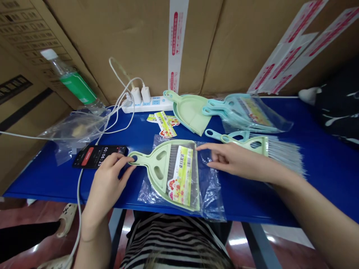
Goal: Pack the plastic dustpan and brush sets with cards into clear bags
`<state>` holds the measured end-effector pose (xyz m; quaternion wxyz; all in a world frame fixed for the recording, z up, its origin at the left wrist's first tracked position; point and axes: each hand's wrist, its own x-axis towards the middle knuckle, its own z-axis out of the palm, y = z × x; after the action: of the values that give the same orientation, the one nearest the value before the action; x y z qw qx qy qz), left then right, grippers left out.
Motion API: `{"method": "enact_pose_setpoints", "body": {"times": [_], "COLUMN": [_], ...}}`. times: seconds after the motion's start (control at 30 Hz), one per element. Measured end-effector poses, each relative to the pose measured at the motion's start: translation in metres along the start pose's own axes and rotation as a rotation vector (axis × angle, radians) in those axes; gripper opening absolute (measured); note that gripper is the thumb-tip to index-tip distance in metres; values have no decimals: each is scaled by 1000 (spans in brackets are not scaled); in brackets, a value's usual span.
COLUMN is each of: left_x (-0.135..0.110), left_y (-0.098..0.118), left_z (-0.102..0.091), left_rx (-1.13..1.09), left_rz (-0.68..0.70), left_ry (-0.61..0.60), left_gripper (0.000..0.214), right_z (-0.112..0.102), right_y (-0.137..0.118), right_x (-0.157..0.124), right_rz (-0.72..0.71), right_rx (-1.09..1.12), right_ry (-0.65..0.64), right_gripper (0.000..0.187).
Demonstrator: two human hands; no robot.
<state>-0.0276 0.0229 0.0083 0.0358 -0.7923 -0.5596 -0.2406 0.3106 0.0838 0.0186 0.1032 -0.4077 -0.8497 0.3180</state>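
A light green dustpan lies before me with a matching brush nested in it. A printed card label covers part of the grey bristles. My left hand pinches the end of the handles between thumb and fingers. The index finger of my right hand reaches to the dustpan's far right corner, thumb apart, nothing held. A clear plastic bag spreads under and around the dustpan; whether it encloses it I cannot tell. Left of the handles is a phone showing a timer.
Behind lie a green dustpan, bagged blue sets, loose brushes and card labels. A power strip with white cables, crumpled plastic and a bottle stand left. Cardboard walls the blue table. Another person's foot shows below.
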Motion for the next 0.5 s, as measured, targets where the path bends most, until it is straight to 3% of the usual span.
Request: {"method": "enact_pose_setpoints", "body": {"times": [0.17, 0.3, 0.5], "left_x": [-2, 1, 3], "left_y": [4, 10, 13], "left_z": [0, 1, 5], "left_rx": [107, 111, 59], "left_rz": [87, 161, 196], "left_ry": [57, 65, 69], "left_gripper": [22, 19, 20], "right_z": [6, 12, 12], "right_y": [-3, -2, -5], "right_x": [2, 2, 1], "right_rz": [18, -6, -68], "right_rx": [-378, -518, -518], "right_ry": [255, 233, 253], "right_gripper": [16, 17, 21]}}
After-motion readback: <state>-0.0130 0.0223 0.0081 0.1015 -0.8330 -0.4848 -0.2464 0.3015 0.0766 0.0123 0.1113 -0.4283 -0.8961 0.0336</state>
